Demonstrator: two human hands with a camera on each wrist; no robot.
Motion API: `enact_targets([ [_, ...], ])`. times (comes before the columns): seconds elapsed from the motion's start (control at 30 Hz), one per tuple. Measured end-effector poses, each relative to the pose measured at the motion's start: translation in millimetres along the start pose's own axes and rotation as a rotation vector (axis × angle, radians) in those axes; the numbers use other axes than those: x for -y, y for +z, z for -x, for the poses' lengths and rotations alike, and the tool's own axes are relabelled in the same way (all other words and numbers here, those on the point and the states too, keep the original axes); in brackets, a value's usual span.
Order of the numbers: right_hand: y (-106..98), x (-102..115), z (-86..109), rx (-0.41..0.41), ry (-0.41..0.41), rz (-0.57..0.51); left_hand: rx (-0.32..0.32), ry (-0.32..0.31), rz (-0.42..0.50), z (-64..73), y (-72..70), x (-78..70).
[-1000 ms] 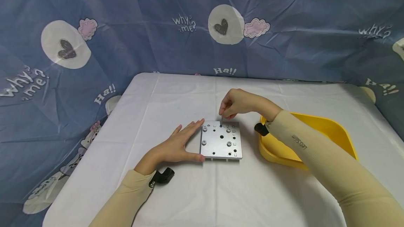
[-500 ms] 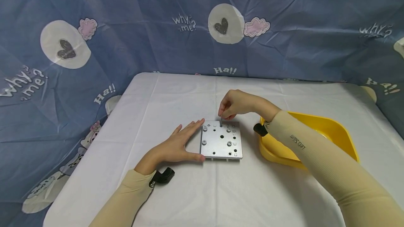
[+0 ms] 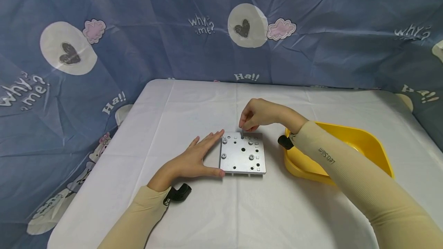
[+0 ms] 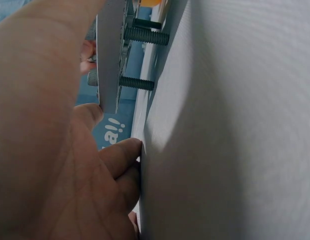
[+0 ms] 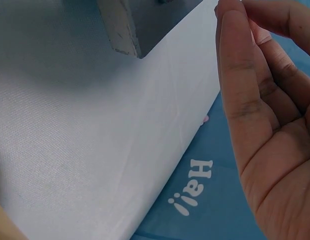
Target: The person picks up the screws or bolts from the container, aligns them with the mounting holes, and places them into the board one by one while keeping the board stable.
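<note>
A silver metal plate [image 3: 238, 164] with several holes and socket-head screws [image 3: 251, 157] lies near the middle of the table. My left hand [image 3: 194, 162] is spread along its left side, fingers straight, with the thumb touching the front corner and a fingertip at the back corner. Above the plate's back edge, my right hand [image 3: 261, 112] pinches a thin metal rod [image 3: 242, 133] that stands upright at a hole; its upper part is hidden by the fingers. Threaded screw shanks [image 4: 147, 36] stick out beneath the plate in the left wrist view.
A yellow tray [image 3: 294, 170] stands right of the plate, partly under my right forearm. White cloth [image 3: 194, 107] covers the table. Behind it hangs a blue printed curtain [image 3: 155, 49].
Over the last second my right hand has shifted very slightly, keeping its pinch on the thin rod. The left hand and plate stay in place.
</note>
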State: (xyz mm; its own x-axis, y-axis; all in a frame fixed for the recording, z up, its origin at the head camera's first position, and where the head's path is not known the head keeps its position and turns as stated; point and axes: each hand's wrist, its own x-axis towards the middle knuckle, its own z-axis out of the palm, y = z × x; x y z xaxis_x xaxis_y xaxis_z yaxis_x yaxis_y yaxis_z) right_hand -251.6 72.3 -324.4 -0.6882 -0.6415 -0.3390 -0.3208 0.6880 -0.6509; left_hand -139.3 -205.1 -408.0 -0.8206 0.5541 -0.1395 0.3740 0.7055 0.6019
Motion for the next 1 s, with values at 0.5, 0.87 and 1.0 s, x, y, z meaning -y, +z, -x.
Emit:
enact_targets([
  [0.5, 0.0, 2.4, 3.1, 0.013, -0.006, -0.005, -0.012, 0.009, -0.007, -0.1, -0.3, -0.1],
  [0.87, 0.3, 3.4, 3.6, 0.016, -0.018, -0.001, -0.005, -0.003, -0.008, -0.5, 0.5, 1.2],
  [1.0, 0.3, 3.2, 3.7, 0.018, -0.018, -0.004, -0.004, -0.006, -0.006, -0.7, 0.7, 1.4],
])
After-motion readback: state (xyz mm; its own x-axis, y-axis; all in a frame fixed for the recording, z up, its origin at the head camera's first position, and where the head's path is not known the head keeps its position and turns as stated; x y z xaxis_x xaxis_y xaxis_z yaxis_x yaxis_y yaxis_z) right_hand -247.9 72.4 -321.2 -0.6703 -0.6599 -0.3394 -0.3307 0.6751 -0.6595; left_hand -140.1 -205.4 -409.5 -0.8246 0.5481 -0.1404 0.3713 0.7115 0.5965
